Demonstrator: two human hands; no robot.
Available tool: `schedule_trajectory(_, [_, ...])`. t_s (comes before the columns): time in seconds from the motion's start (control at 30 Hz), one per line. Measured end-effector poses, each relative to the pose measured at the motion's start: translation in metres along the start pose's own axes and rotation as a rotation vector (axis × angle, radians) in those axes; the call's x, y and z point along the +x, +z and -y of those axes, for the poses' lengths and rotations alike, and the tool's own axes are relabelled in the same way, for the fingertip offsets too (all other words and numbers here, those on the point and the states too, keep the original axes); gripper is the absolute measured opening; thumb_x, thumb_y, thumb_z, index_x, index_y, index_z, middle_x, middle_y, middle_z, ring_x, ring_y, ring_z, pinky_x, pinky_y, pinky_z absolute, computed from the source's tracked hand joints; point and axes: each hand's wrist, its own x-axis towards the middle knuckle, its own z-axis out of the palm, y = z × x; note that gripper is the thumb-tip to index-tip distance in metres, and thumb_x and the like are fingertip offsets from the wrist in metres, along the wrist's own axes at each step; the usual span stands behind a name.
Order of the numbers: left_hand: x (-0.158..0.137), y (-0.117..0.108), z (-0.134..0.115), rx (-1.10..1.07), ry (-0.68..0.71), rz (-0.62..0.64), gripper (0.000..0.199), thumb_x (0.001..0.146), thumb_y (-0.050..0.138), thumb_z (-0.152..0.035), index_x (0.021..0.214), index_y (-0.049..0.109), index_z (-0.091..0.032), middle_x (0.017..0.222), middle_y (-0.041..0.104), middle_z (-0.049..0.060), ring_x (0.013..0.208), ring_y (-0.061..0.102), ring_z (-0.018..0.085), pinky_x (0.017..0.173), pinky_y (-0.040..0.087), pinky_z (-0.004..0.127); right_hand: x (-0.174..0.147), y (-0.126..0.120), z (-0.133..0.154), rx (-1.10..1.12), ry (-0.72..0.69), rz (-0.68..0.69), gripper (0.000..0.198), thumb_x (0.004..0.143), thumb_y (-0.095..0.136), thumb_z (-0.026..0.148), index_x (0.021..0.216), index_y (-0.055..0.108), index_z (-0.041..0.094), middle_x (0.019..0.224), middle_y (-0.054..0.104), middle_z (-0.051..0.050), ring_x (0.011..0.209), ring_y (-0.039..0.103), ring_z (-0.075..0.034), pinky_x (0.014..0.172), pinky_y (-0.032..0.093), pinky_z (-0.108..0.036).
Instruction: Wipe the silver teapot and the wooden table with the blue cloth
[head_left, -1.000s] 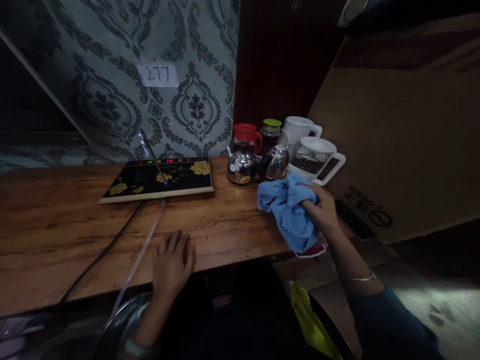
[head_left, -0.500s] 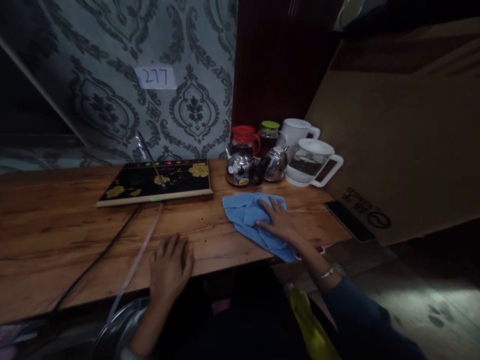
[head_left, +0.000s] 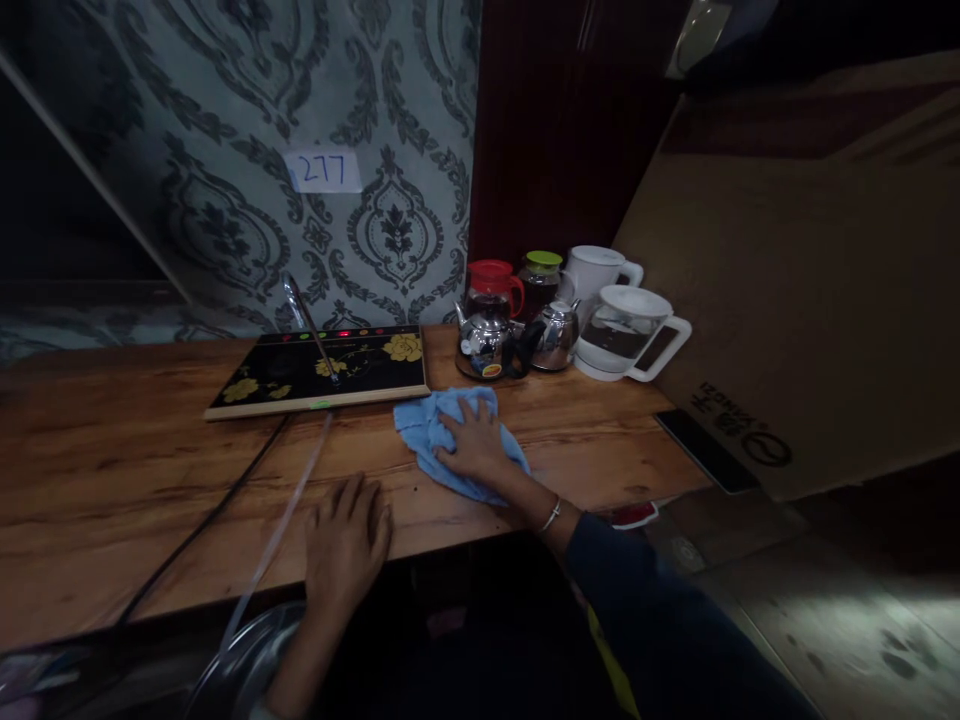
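A crumpled blue cloth (head_left: 429,432) lies on the wooden tabletop (head_left: 360,440), in front of the kettles. My right hand (head_left: 476,440) presses down on it, fingers spread and slightly bent over the fabric. Part of the cloth is hidden beneath the palm. My left hand (head_left: 345,545) rests flat near the table's front edge with nothing in it, its fingers a little apart. Just left of that hand, a clear tube (head_left: 289,515) hangs over the edge.
A black tea stove panel with gold flowers (head_left: 360,372) sits at the back left, a metal spout (head_left: 311,325) above it. Steel kettles (head_left: 484,345), a red-lidded jug (head_left: 491,275) and white-handled pitchers (head_left: 619,335) crowd the back right. A large carton (head_left: 810,280) stands right. A black cable (head_left: 210,510) crosses the table.
My right hand has slid the blue cloth leftward across the tabletop, toward the stove panel. The left hand has stayed on the table edge. The view has shifted slightly.
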Motion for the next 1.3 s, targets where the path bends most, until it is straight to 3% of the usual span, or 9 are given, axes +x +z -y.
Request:
schedule_trajectory(0.3, [0.0,0.008,0.003,-0.013,-0.058,-0.018,0.057,0.096,0.039,-0.043,0.137,0.055,-0.008,0.141,0.057,0.021,0.123,0.054,0.038,0.094,0.047,0.052,-0.025,0.013,0.028,0.007,-0.459,-0.011,0.056,0.087,0.061,0.047,0.142,0.054,0.036,0.161,0.033,-0.005,0.148,0.021,-0.041,0.115,0.027,-0.063])
schedule_trajectory(0.47, [0.001,0.006,0.003,0.017,-0.034,-0.014,0.053,0.097,0.038,-0.043,0.134,0.059,-0.011,0.141,0.058,0.019,0.121,0.054,0.038,0.093,0.048,0.051,-0.017,0.014,0.01,0.015,-0.511,-0.061,0.05,0.087,0.065,0.04,0.136,0.06,0.033,0.158,0.039,-0.004,0.144,0.029,-0.036,0.115,0.032,-0.056])
schedule_trajectory(0.63, [0.002,0.006,0.007,0.032,0.037,-0.012,0.047,0.096,0.04,-0.041,0.122,0.068,-0.014,0.129,0.066,0.015,0.12,0.055,0.036,0.095,0.047,0.05,-0.013,0.013,-0.034,0.046,-0.424,-0.123,0.049,0.083,0.068,0.033,0.132,0.063,0.029,0.155,0.042,-0.006,0.143,0.031,-0.035,0.118,0.028,-0.056])
schedule_trajectory(0.77, [0.001,0.007,0.007,0.038,0.045,-0.029,0.048,0.097,0.039,-0.041,0.12,0.07,-0.013,0.13,0.067,0.016,0.118,0.055,0.037,0.093,0.047,0.051,-0.017,0.003,-0.087,0.032,-0.298,-0.173,0.05,0.081,0.065,0.025,0.131,0.064,0.026,0.154,0.044,-0.008,0.142,0.034,-0.033,0.117,0.029,-0.054])
schedule_trajectory(0.87, [0.0,0.006,0.006,0.032,0.047,-0.037,0.047,0.096,0.039,-0.04,0.12,0.07,-0.013,0.13,0.067,0.016,0.118,0.055,0.037,0.092,0.048,0.051,-0.023,-0.011,-0.139,-0.03,-0.146,-0.236,0.048,0.081,0.061,0.023,0.129,0.067,0.023,0.15,0.047,-0.011,0.139,0.038,-0.033,0.118,0.028,-0.053])
schedule_trajectory(1.03, [0.0,0.005,0.004,0.028,0.023,-0.03,0.045,0.096,0.042,-0.04,0.12,0.07,-0.015,0.131,0.067,0.015,0.12,0.055,0.037,0.093,0.046,0.052,-0.04,-0.027,-0.213,-0.145,0.227,-0.393,0.045,0.085,0.053,0.027,0.127,0.068,0.019,0.144,0.052,-0.016,0.131,0.045,-0.037,0.11,0.038,-0.056])
schedule_trajectory(1.1, [0.0,0.002,0.001,0.016,0.011,-0.015,0.045,0.095,0.042,-0.04,0.12,0.07,-0.015,0.13,0.067,0.015,0.12,0.055,0.037,0.094,0.046,0.052,-0.049,-0.025,-0.224,-0.184,0.336,-0.423,0.045,0.086,0.052,0.028,0.128,0.067,0.02,0.143,0.053,-0.015,0.131,0.045,-0.038,0.107,0.04,-0.057])
schedule_trajectory(1.17, [0.0,-0.002,-0.003,-0.015,0.0,0.013,0.045,0.095,0.043,-0.039,0.12,0.07,-0.013,0.129,0.067,0.016,0.121,0.054,0.037,0.097,0.046,0.051,-0.058,-0.018,-0.223,-0.215,0.353,-0.447,0.044,0.088,0.05,0.03,0.128,0.066,0.021,0.143,0.053,-0.014,0.131,0.045,-0.038,0.107,0.04,-0.057])
schedule_trajectory(1.3, [-0.001,-0.008,-0.009,-0.083,-0.077,0.086,0.044,0.093,0.046,-0.038,0.124,0.067,-0.016,0.136,0.063,0.015,0.126,0.051,0.037,0.098,0.045,0.053,-0.069,0.003,-0.193,-0.217,0.197,-0.457,0.045,0.088,0.049,0.031,0.129,0.066,0.022,0.143,0.052,-0.013,0.132,0.042,-0.037,0.108,0.04,-0.056])
